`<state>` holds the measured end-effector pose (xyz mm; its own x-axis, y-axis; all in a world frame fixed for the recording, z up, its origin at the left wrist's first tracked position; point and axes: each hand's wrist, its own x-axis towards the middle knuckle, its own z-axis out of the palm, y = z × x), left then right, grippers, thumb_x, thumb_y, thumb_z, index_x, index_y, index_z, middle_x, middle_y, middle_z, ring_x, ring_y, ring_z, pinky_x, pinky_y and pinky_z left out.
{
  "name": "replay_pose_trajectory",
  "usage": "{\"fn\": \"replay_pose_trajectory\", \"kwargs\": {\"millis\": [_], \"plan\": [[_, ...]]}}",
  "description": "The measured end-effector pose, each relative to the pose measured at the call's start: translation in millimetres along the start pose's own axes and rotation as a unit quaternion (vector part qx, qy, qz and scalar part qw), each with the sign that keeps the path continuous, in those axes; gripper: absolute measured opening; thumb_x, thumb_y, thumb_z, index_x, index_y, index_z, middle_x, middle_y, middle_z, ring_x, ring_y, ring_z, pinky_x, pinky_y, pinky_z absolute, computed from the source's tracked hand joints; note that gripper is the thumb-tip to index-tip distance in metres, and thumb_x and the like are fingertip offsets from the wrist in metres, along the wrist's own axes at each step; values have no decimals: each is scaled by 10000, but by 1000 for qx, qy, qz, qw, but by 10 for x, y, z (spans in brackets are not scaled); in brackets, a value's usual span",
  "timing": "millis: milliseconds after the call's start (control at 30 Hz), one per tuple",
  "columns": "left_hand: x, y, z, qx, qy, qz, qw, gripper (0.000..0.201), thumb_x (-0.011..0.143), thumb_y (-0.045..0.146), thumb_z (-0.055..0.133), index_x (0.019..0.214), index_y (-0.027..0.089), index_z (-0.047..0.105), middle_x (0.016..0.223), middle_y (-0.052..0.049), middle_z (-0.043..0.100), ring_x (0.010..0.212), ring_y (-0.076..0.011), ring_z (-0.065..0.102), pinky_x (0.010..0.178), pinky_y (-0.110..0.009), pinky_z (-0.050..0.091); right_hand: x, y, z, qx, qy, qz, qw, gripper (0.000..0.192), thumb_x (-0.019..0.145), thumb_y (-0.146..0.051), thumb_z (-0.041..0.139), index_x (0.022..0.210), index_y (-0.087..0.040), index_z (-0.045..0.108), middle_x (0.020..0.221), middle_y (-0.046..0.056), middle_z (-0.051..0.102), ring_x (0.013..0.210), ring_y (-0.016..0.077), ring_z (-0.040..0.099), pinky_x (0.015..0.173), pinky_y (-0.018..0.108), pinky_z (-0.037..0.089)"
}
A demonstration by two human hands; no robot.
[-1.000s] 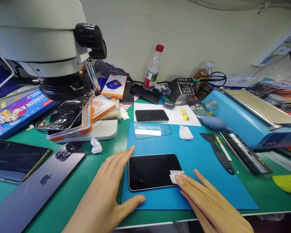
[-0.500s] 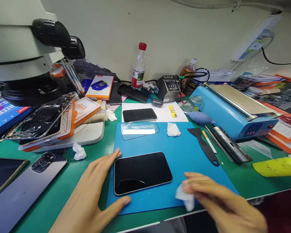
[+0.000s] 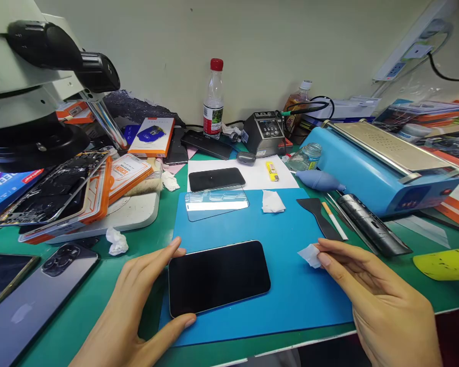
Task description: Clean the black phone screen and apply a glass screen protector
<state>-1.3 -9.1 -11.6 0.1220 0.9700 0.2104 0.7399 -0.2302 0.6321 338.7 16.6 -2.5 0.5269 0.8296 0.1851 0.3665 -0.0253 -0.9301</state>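
Note:
A black-screened smartphone (image 3: 220,278) lies face up on the blue mat (image 3: 290,311). My left hand (image 3: 137,300) spans its left end, fingertips at the upper edge and thumb at the lower edge, gripping it. Right of the phone, my right hand (image 3: 375,290) pinches a small white tissue (image 3: 309,255) between thumb and fingers, above the mat. A clear glass screen protector (image 3: 217,204) lies at the mat's far edge. Beside it is a folded white tissue (image 3: 273,202). A black spatula-like scraper (image 3: 321,219) is partly hidden behind my right hand.
A microscope (image 3: 34,97) overhangs the left side. Near it lie stacked boxes (image 3: 128,178) and a purple-grey phone (image 3: 42,306). A second black phone (image 3: 216,179) rests on white paper. On the right stand a blue heating machine (image 3: 371,168), a blower bulb (image 3: 317,180) and a cigarette (image 3: 334,221).
My right hand has lifted away from the mat's front edge, moving up and right with the tissue. My left hand has closed in on the phone's left end. The view has shifted slightly.

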Motion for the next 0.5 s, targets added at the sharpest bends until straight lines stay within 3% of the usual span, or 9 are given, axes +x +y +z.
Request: {"fn": "replay_pose_trajectory", "kwargs": {"millis": [133,333,500], "plan": [[17,7,-42,7,-19,13,1000,744,1064,555,601,1694,542,206,1549,18,632,1351,-253,651,1133,-419,576,-14,-25,-19,-41,-5,6,999,402,717,-589,904,996,-303,863,1031,2,840,921,182,815,835,113,616],[16,75,-40,1,-21,-12,1000,688,1083,528,576,1660,614,212,1590,82,602,1465,-214,577,1188,-397,530,-3,-3,-17,-35,-3,17,999,437,702,-613,901,1006,-302,863,1039,8,842,927,202,816,861,161,635],[12,-116,86,-14,-9,6,1000,694,1064,465,580,1670,568,259,1546,44,649,1425,-249,626,1115,-412,593,37,-36,-26,-41,-26,0,999,443,722,-629,871,974,-264,865,1003,40,843,904,243,821,809,208,663]]}}
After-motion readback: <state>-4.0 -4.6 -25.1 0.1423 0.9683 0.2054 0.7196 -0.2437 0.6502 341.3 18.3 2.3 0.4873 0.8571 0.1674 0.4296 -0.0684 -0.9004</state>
